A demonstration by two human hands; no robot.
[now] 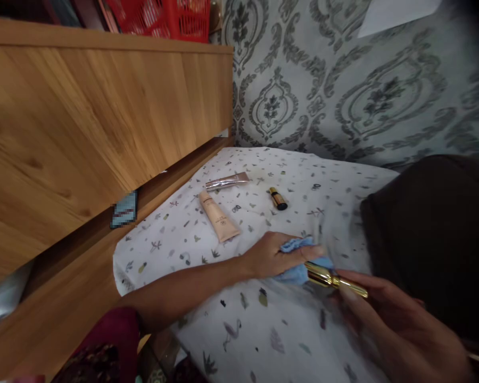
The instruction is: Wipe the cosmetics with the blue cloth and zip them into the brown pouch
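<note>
My left hand (273, 254) is closed on a light-blue cloth (295, 274), its thumb lying along one end of a shiny gold cosmetic container (321, 275). That container has a wide body and a slimmer end; the cloth partly covers its wide end. With thumb and fingers, my right hand (395, 314) grips the slimmer end from the right. Beyond my hands, a small gold bottle with a black end (278, 199) lies on its side on the white patterned sheet (255, 223). To the left lie a peach squeeze tube (219, 217) and a shiny rose-coloured tube (227, 181).
A wooden cabinet (104, 117) runs along the left, with red plastic baskets (159, 18) on top. Grey patterned wallpaper (279, 101) covers the wall behind. A dark brown padded shape (427, 239) stands on the right. A pixelated item (124, 209) rests by the cabinet's base.
</note>
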